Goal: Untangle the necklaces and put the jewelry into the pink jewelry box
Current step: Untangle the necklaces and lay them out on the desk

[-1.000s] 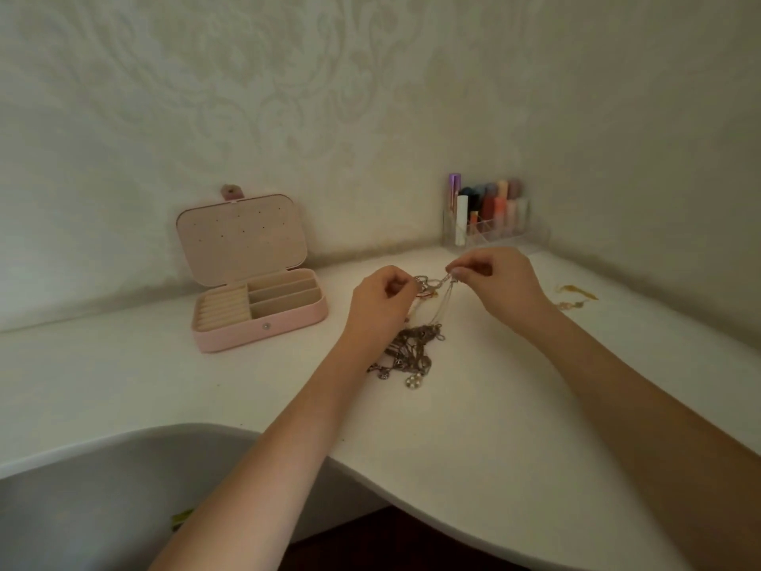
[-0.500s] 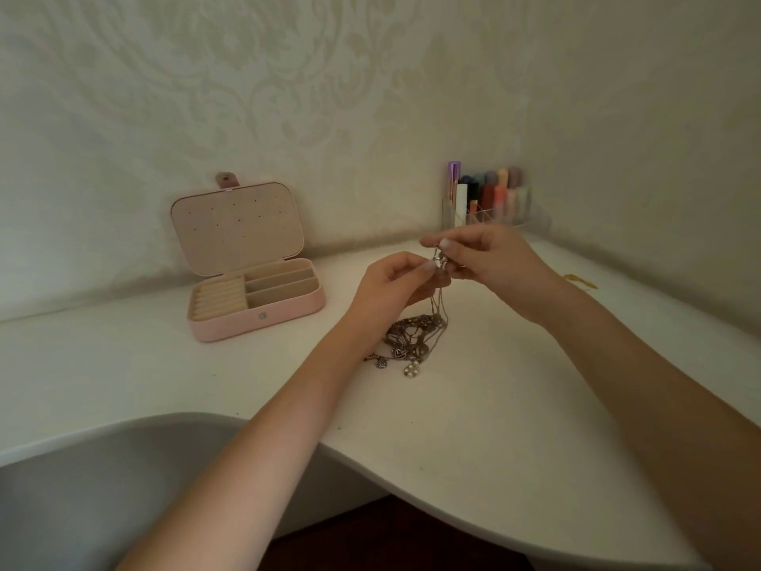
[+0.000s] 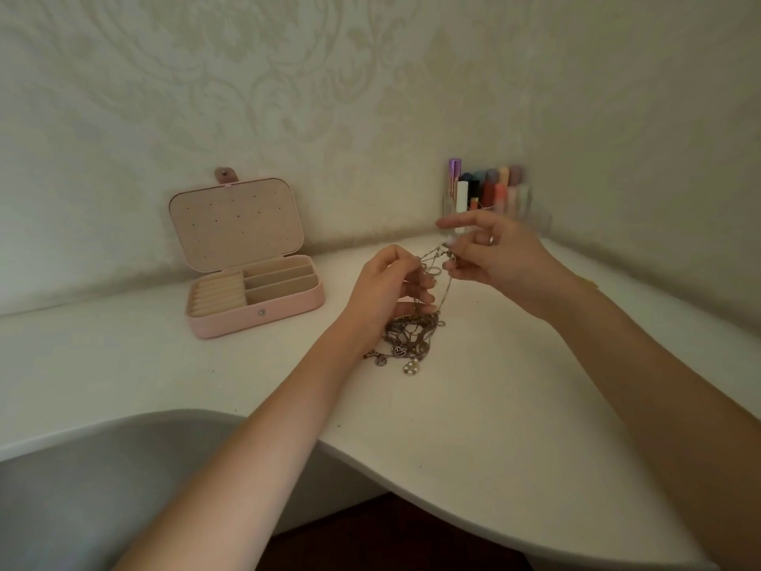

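I hold both hands raised above the desk (image 3: 473, 426), working at the necklaces (image 3: 416, 335). My left hand (image 3: 385, 290) has its fingers curled round a few strands, pinching them near the top. My right hand (image 3: 494, 257) pinches the upper end of a chain between thumb and a finger, with the index finger stretched out free. Between the two hands a short run of chain is drawn taut, and from there strands hang down to the main clump, which rests on the desk just below my left hand. The clump looks tightly knotted: several chains crossed over each other, with small pendants (image 3: 395, 358) spilling out at its near edge.

The box (image 3: 255, 307) sits open on the desk to the left, well apart from the tangle, lid tipped back toward the wall. Its ring rolls and long slots look bare; I see no jewelry in any of them.

So I judge the task barely begun. No necklace is separated yet, and nothing is stowed. What is left is nearly everything: free each chain from the knot, then carry every piece across to the box. At the far right corner stands a clear holder of cosmetics (image 3: 490, 191), not part of the job.
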